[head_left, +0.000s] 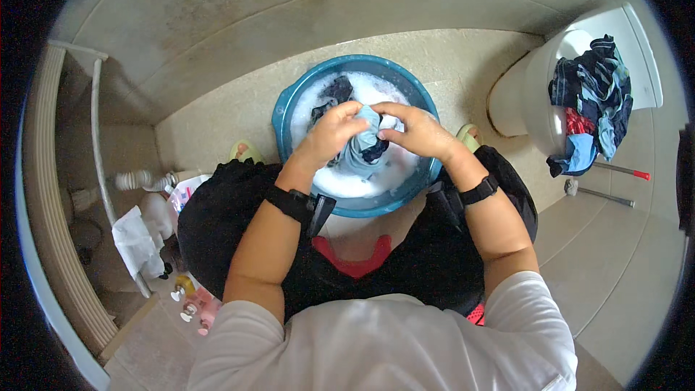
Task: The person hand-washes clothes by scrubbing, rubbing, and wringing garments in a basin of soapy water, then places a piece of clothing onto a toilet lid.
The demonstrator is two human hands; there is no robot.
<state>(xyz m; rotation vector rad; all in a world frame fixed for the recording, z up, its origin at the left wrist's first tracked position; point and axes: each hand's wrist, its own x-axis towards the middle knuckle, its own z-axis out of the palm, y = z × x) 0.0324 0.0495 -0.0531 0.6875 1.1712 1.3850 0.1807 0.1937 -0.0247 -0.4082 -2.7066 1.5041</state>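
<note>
While pinched up in a bunched fold over the white suds (337,181), called for short, firm rubbing, cloth face against cloth face, rather than wide pulls, to judge by the close grip. Required regripping along the light blue cloth (357,148) section by section, with frequent dips to renew the lather. Favoured a low working height as well, so as to retain drips inside the blue basin (282,127).

Looked wet, creased and limp, with a gathered peak at the top and slack folds hanging below. Was located near the middle of the basin, partly raised out of the suds. Showed a dark navy patch (375,150) just beside the lower folds; could not be identified as part of the same piece or a separate one.

Was clamped at the peak by the left hand (334,130) and at the opposite side by the right hand (416,130), with thumb and forefinger closing on the fabric.

Shared the basin with a dark cloth (334,93), half sunk beyond the left hand. Included, well apart to the right, a mixed heap of clothes (594,94) on a white toilet (510,98).
</note>
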